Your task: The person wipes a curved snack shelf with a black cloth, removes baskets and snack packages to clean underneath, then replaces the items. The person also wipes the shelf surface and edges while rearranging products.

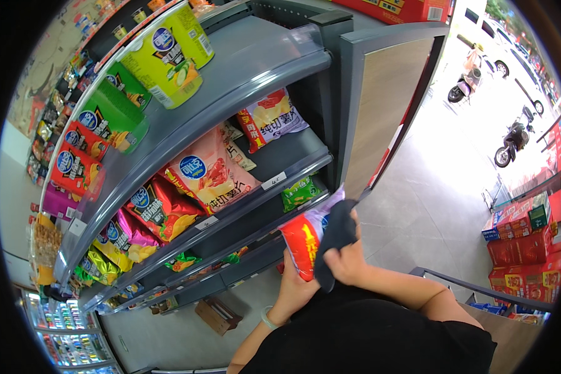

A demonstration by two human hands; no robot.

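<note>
In front of my body, my left hand grips the lower end of a red and lilac potato chip bag. A light bangle circles that wrist. My right hand holds a dark cloth against the bag's right side, covering much of its front. On the shelf, a similar lilac and red bag stands apart at the right end. A pink chip bag leans farther left, beside a red chip bag.
Green chip canisters and yellow-green ones line the shelf above. A wood-faced end panel borders the shelving. An open cardboard box lies on the floor. Red cartons are stacked at right, and scooters stand outside.
</note>
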